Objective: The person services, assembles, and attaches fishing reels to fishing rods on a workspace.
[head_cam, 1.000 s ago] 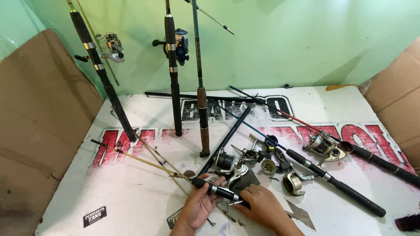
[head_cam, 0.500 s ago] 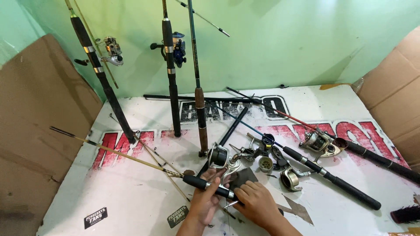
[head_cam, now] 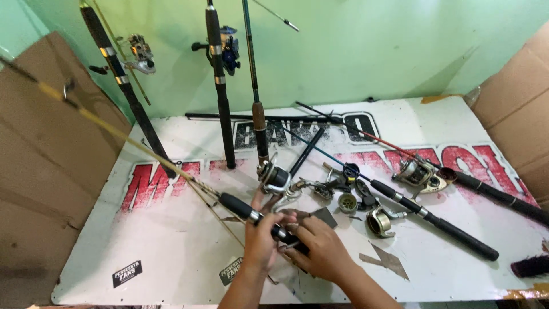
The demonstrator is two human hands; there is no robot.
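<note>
Both hands clamped on black rod handle (head_cam: 251, 214) low over white desk (head_cam: 171, 252): left hand (head_cam: 260, 240) wraps the grip, right hand (head_cam: 320, 246) pinches its near end, maybe the reel seat. Yellowish rod shaft (head_cam: 114, 129) runs up-left. Spinning reel (head_cam: 274, 177) just behind; loose reel parts (head_cam: 349, 200) right.

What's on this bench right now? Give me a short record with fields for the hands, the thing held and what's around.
left hand: grips the black rod handle from below
right hand: closed on the same handle, nearer the person
rod: thin yellowish shaft rises toward the upper left
reel: silver spinning reel just beyond the hands
surface: white board with red letters
leaning on wall: three rods, one with a blue reel
</note>
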